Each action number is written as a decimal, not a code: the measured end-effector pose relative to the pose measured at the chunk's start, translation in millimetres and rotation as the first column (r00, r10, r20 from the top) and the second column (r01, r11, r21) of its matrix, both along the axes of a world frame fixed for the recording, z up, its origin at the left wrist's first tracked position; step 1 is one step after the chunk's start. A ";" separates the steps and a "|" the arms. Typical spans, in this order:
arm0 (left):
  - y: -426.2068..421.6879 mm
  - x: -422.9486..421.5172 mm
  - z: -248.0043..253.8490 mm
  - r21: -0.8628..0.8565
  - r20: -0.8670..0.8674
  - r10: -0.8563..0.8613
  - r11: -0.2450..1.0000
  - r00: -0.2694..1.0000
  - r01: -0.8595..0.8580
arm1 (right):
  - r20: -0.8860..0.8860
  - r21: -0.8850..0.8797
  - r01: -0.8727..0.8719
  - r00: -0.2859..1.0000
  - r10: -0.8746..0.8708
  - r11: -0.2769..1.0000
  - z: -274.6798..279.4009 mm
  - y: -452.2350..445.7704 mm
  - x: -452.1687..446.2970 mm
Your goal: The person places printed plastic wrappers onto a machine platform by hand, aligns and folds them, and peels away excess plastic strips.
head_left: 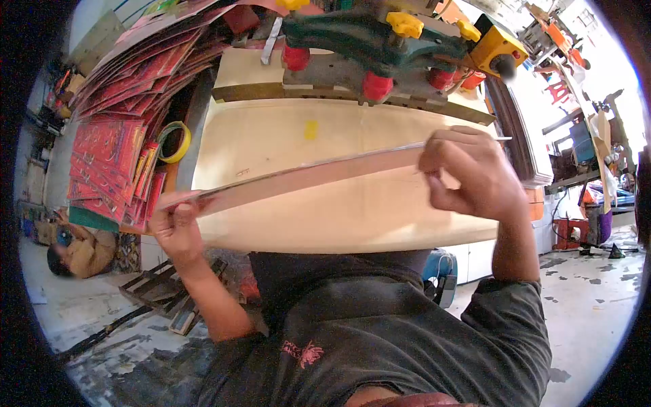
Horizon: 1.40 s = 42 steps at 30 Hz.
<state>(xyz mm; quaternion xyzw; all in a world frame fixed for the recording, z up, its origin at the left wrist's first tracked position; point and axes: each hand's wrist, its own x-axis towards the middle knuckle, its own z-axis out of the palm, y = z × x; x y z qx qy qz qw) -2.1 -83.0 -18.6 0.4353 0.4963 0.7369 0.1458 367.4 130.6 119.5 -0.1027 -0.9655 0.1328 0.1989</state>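
A long, thin flat strip (305, 178), brownish-pink on the side facing me, stretches between my hands above a pale work board. It slants upward to the right, and its material is unclear. My left hand (178, 227) is closed on its left end, thumb toward me. My right hand (475, 173) is curled at the strip's other end, fingers bent in a pinch; the tip of the strip shows just beyond the knuckles. The pale board (352, 227) lies beneath both hands, with a small yellow mark on it.
Behind the board stands a green machine clamp (339, 37) with yellow knobs and red feet. A yellow control box (498, 51) sits at right. Stacked red printed sheets (108, 163) and a yellow tape roll (174, 142) lie at left. Another person (91, 251) is at far left.
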 end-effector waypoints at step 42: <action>-30.0 -76.8 -19.5 0.019 0.115 0.107 0.994 0.988 -0.110 | -0.071 0.279 0.195 0.981 -0.182 0.940 -34.6 13.2 -4.1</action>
